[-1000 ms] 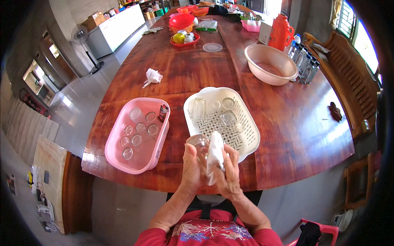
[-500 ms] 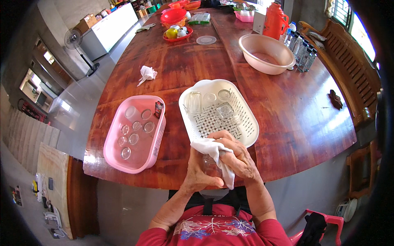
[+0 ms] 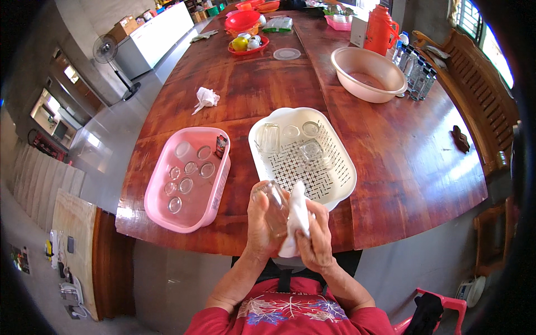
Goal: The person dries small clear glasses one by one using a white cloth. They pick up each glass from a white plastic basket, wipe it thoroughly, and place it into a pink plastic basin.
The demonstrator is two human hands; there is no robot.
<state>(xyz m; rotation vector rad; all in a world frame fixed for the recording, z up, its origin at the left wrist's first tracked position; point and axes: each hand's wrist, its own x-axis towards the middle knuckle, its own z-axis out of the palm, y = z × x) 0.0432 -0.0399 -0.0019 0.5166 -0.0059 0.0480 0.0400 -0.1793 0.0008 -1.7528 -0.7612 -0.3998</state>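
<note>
A clear drinking glass [image 3: 274, 209] is tilted in my left hand [image 3: 258, 228], whose fingers wrap round its side. My right hand [image 3: 318, 237] grips a bunched white cloth [image 3: 298, 218] against the glass's right side. Just beyond both hands stands a white perforated basket [image 3: 349, 178]. Inside it several clear glasses lie or stand, one of them a glass [image 3: 311, 151] near the middle. To the left is a pink tub [image 3: 162, 220] with several clear glasses, such as the glass [image 3: 175, 205], and a small dark packet [image 3: 221, 146].
A crumpled white tissue [image 3: 207, 98] lies on the wooden table [image 3: 240, 84]. Farther off are a beige basin [image 3: 349, 86], a red thermos [image 3: 378, 30], several clear bottles [image 3: 416, 72], a flat round lid [image 3: 286, 53] and a red plate of fruit [image 3: 248, 50]. A wooden bench [image 3: 474, 100] stands at right.
The cloth has come off the glass's top and is now bunched at its right side. The glass has tipped and shows more plainly. My right hand has moved down and left.
</note>
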